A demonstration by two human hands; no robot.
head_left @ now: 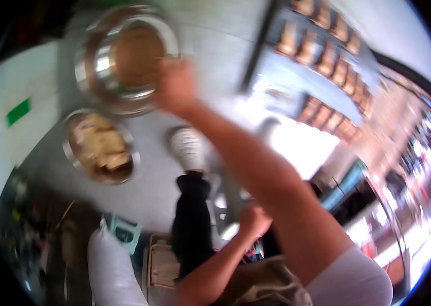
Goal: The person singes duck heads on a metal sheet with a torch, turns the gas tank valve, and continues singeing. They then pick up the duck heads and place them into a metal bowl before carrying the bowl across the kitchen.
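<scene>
Blurred by motion, my right hand (177, 84) is closed at the right rim of a large shiny metal bowl (87, 66), its fingertips at the edge. Inside the bowl lies a brown mass (136, 56). My left hand (255, 220) is closed low in the middle, under my right forearm; what it holds, if anything, is hidden. Below the large bowl stands a smaller metal bowl (68, 145) with pale yellow pieces (104, 145) in it.
A white shoe (187, 145) and dark trouser leg stand on the grey floor (159, 204). Brown loaf-like shapes (327, 61) line trays at the upper right. A white sack (113, 270) and a teal stool (125, 232) are at the lower left.
</scene>
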